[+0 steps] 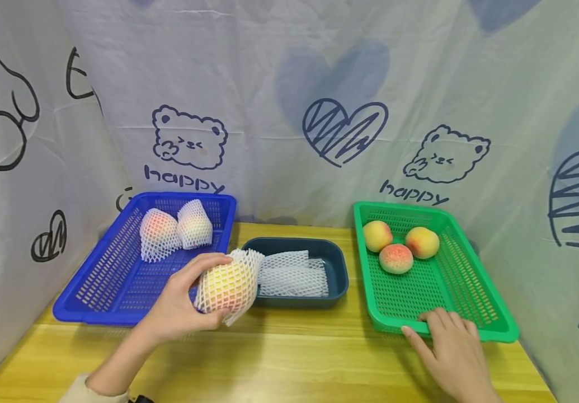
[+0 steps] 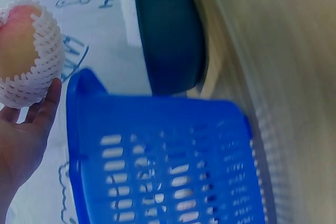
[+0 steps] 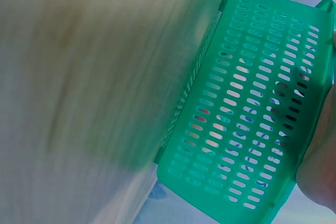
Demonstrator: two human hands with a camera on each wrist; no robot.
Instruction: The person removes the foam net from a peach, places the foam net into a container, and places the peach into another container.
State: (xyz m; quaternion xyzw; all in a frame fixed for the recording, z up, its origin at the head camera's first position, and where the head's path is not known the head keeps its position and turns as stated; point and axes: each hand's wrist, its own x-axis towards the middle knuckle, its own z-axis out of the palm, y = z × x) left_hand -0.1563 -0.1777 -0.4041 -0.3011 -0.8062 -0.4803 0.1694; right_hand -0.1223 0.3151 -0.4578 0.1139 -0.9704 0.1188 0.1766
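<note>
At the lower left centre of the head view, the left hand [image 1: 180, 310] holds a netted peach [image 1: 226, 286], thumb below it and fingers around its far side; the fruit is yellow with some pink, and the white foam mesh flares loosely at its upper right end. The left wrist view shows this fruit at the upper left edge, part of its skin bare beside the mesh. At the lower right of the head view, the right hand [image 1: 452, 352] grips the front rim of a green basket [image 1: 415, 296], fingers bent over the edge and thumb on the outer side. Three bare peaches [image 1: 396, 259] sit close together toward the back left of that basket, the front one redder than the others. At the left of the frame stands a blue basket [image 1: 105, 318], with two peaches in foam mesh [image 1: 160, 230] side by side near its back. Between the baskets, at the centre, a dark tray [image 1: 338, 268] contains flat white foam nets [image 1: 294, 275], partly overlapping. All three containers stand on a wooden desk [image 1: 289, 358], before a pale cloth [image 1: 264, 140] printed with bears and hearts.
</note>
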